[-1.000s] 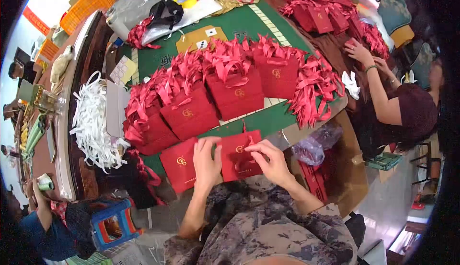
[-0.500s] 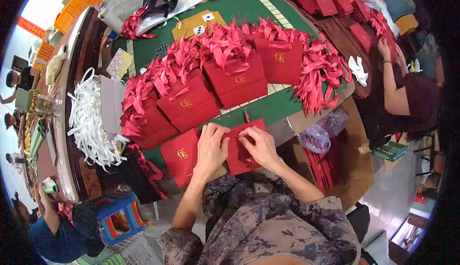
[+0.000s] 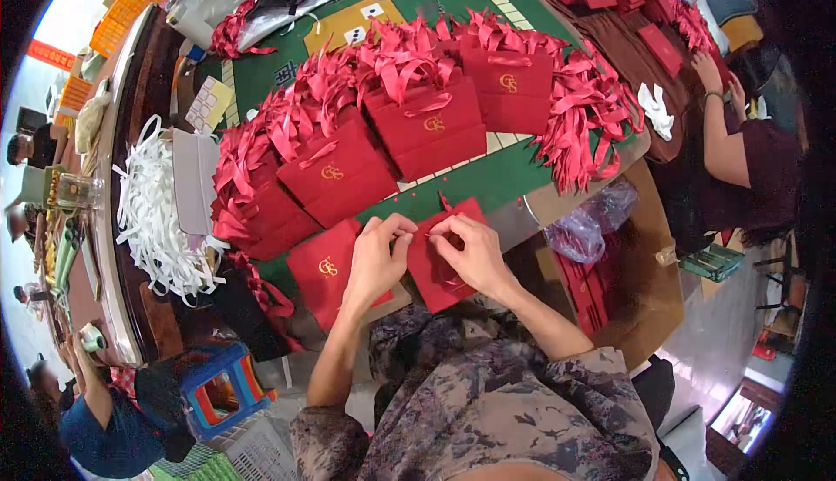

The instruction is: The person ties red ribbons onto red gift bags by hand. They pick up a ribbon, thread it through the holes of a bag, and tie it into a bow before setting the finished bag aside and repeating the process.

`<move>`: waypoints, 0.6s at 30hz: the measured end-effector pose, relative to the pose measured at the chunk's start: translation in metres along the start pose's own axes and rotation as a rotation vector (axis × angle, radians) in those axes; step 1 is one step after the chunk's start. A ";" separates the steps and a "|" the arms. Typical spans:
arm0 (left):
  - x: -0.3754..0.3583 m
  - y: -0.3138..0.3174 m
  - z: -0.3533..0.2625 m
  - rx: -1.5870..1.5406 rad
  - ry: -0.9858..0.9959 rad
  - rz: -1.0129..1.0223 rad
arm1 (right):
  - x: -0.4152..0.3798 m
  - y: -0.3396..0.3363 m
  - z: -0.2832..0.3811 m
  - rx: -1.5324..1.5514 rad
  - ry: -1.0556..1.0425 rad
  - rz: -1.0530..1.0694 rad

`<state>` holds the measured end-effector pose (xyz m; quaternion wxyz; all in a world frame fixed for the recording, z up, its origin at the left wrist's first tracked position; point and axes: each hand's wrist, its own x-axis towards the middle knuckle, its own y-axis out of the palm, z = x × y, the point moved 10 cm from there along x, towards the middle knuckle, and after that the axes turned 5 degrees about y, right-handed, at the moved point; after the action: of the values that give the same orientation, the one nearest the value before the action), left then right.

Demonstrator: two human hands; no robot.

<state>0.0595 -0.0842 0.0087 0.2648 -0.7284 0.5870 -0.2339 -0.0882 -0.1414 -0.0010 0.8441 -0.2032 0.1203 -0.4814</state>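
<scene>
A red paper bag (image 3: 450,279) with a ribbon handle lies in front of me at the table's near edge. Over its upper left edge, my left hand (image 3: 376,262) has thumb and fingertips pressed together; anything between them is too small to name. On the bag's face, my right hand (image 3: 475,256) is closed in a pinch near a short bit of red ribbon (image 3: 444,201); what it grips is hidden. Left of it, partly behind my left wrist, lies another red bag with a gold logo (image 3: 327,267).
Several red bags (image 3: 435,128) with ribbon handles stand behind on the green table (image 3: 501,168). White ribbons (image 3: 165,220) hang in a bunch at left. An open carton (image 3: 666,307) with red bags and plastic is at right. Another person's arm (image 3: 724,146) works at far right.
My head view has shifted slightly, so the table sits higher in view. My left hand has drawn a little to the left, and its thumb has closed toward its fingertips. My right hand stays pinched.
</scene>
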 end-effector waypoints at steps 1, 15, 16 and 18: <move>0.000 0.000 0.002 -0.042 -0.007 0.000 | 0.000 0.000 0.000 0.003 0.010 0.001; -0.003 0.002 -0.004 -0.045 -0.033 -0.014 | 0.008 0.003 0.011 -0.085 -0.102 0.031; -0.002 0.003 -0.004 -0.042 -0.027 -0.011 | 0.007 0.003 0.016 -0.104 -0.166 0.026; -0.002 0.004 -0.005 -0.038 -0.021 -0.008 | 0.009 0.001 0.019 -0.107 -0.197 0.035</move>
<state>0.0534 -0.0837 0.0095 0.2561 -0.7383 0.5855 -0.2159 -0.0752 -0.1441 0.0148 0.8480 -0.2922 0.0658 -0.4373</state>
